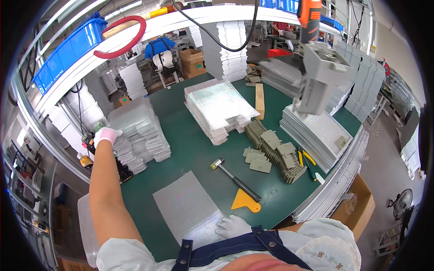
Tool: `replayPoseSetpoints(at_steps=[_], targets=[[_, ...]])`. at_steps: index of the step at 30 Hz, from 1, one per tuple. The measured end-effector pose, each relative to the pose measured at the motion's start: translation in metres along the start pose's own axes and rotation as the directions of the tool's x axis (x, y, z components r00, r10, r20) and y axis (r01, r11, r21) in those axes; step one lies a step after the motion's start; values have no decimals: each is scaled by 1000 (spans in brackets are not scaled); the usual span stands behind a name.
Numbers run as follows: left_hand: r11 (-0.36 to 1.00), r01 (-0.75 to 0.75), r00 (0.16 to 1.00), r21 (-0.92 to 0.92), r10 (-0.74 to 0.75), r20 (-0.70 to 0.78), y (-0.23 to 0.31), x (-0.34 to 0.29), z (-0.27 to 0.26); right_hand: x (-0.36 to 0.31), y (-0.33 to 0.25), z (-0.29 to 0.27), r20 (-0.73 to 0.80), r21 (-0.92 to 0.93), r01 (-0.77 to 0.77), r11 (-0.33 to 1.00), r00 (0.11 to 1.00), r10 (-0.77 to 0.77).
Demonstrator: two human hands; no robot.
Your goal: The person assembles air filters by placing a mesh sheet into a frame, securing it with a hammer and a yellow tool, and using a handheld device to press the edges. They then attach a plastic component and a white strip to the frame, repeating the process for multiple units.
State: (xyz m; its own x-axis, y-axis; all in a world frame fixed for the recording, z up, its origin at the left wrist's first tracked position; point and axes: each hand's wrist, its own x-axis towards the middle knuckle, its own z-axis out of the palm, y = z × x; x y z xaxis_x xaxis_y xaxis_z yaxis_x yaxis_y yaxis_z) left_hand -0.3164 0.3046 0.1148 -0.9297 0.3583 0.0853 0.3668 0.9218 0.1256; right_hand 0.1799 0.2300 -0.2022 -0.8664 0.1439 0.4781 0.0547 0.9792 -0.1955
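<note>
Flat on the near middle of the green table [149, 185], a silver sheet [187, 207], set slantwise, near end hidden behind the apron [226, 245]. On its near right corner, the right hand [233, 226], gloved in white: released, back upward, fingers loosely extended leftward and touching the sheet, with nothing clenched. Right forearm out of sight below the apron, so tucked close to the body. Far off to the left, the left hand [107, 134], also gloved, at the outer edge of a stack of clear plastic [140, 131]; fingers toward the stack, partly bent, but cannot tell whether grasping it or merely touching. Left arm bare, almost straight, stretched forward from a pushed-up sleeve. Just right of the sheet, a hammer [238, 182] with black handle, and beside its end a yellow scraper [244, 202]. Beyond these, a few loose plates [258, 163] next to a long row of clips [271, 151], then yellow-handled pliers [308, 158]. Farther back, a shiny stack [219, 106], a wood strip [259, 100] and, to the right, stacked panels [316, 133]. Overhead, an orange tool [310, 20].
</note>
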Motion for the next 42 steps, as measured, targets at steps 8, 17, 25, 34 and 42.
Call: replayPoseSetpoints(at_steps=[8,17,25,34,42], targets=[[973,-223,930,-63,193,-312,-40,63,-5,6,-8,-4,7,35,54,998,999,-54],[-142,-246,930,-959,245,-275,-64,62,-19,10,-8,-12,172,61,19,998,985,-29],[414,-434,893,-800,314,-323,-74,92,18,12,-9,-23,178,55,-23,998,984,13],[-265,-71,950,-962,277,-146,-51,61,-27,11,-7,-22,170,8,-5,1000,985,4],[150,-428,871,-891,331,-363,-88,-1,-33,34,-24,-64,326,82,-64,995,945,34]])
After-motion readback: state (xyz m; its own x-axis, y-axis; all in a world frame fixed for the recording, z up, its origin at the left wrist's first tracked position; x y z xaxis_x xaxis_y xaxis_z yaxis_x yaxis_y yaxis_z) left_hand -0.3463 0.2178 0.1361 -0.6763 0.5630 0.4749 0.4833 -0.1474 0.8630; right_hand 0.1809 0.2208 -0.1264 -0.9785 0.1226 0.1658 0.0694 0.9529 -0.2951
